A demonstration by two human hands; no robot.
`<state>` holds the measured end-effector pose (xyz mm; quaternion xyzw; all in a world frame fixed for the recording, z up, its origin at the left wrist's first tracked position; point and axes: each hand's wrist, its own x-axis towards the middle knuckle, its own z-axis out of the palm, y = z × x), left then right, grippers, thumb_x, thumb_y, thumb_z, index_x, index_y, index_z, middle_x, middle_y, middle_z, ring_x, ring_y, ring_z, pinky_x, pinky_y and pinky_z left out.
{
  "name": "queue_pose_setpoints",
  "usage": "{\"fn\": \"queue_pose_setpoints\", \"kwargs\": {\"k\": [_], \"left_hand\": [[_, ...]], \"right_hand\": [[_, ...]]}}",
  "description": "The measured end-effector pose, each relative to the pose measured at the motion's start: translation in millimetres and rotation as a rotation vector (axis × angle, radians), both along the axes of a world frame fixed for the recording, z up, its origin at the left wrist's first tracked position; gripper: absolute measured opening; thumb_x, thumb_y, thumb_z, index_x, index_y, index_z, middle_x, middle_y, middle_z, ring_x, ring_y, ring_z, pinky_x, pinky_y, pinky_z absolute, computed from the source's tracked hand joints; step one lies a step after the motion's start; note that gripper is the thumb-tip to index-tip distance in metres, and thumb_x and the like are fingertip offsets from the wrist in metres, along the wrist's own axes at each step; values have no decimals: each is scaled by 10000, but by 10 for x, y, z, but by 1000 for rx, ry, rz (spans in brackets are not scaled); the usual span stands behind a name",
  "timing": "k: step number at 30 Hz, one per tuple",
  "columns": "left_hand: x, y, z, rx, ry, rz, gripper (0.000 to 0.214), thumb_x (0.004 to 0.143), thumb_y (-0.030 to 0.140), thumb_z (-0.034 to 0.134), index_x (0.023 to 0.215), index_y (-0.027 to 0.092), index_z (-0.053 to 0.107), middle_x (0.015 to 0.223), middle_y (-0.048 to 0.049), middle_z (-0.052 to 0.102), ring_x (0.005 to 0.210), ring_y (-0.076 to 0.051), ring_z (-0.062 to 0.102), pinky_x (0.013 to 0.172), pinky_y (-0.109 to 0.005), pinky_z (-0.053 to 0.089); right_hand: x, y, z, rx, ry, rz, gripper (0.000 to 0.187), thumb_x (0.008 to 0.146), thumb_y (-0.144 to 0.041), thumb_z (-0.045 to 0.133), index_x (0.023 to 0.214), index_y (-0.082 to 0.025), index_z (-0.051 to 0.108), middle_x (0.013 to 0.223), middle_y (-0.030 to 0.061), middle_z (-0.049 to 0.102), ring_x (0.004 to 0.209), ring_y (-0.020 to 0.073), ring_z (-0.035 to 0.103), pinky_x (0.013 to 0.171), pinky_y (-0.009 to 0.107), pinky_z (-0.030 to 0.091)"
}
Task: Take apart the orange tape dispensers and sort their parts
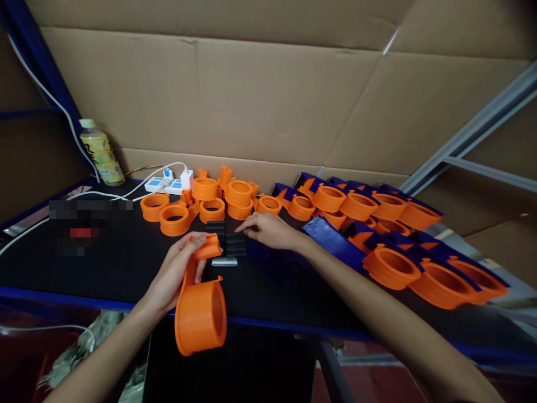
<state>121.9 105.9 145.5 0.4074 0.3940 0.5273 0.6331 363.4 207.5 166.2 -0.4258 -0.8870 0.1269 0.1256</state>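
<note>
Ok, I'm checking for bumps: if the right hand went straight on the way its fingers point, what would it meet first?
Probably the black blocks ahead of the right hand; if it passes above them, perhaps the orange part in the left hand. Depth is unclear.

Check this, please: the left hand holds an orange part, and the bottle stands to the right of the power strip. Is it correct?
Not entirely: the head view shows the bottle to the left of the power strip. The left hand does hold an orange part.
</note>
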Motion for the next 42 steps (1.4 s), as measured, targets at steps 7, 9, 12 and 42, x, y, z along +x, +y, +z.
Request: {"fn": "queue_pose_setpoints", "kwargs": {"k": [7, 9, 12, 42], "left_hand": [[18, 39, -66, -17, -25, 6, 305, 871, 417, 629, 1044, 166, 638, 433, 52, 502, 359, -83, 416, 387, -186, 301], [17, 55, -112, -23, -36, 8, 323, 871, 424, 630, 1070, 170, 634, 420, 54, 489, 359, -88, 419, 399, -187, 318], [17, 64, -144, -28, -73, 5, 329, 879, 433, 623, 1084, 176, 620, 454, 44, 519, 385, -99, 445, 427, -197, 360], [71, 1, -80, 185, -84, -39, 358, 916, 319, 555, 1234, 159, 590, 1273, -179, 643, 1023, -308, 658, 592, -358, 611]], "right_hand": [[2, -29, 7, 35, 64, 7, 401, 846, -71, 515, 1084, -283, 759, 1061, 8, 734, 981, 166, 650, 896, 308, 484], [-4, -21, 4, 61, 89, -10, 411, 843, -63, 506, 1092, -274, 755, 1099, 21, 725, 1020, 180, 639, 928, 339, 475], [-38, 1, -16, 68, 123, 5, 400, 863, -58, 488, 1104, -245, 748, 1079, 35, 730, 1021, 171, 641, 934, 337, 479], [834, 400, 710, 235, -85, -353, 643, 836, -580, 623, 1341, -182, 596, 1338, 115, 621, 1188, 302, 603, 1014, 435, 458]]}}
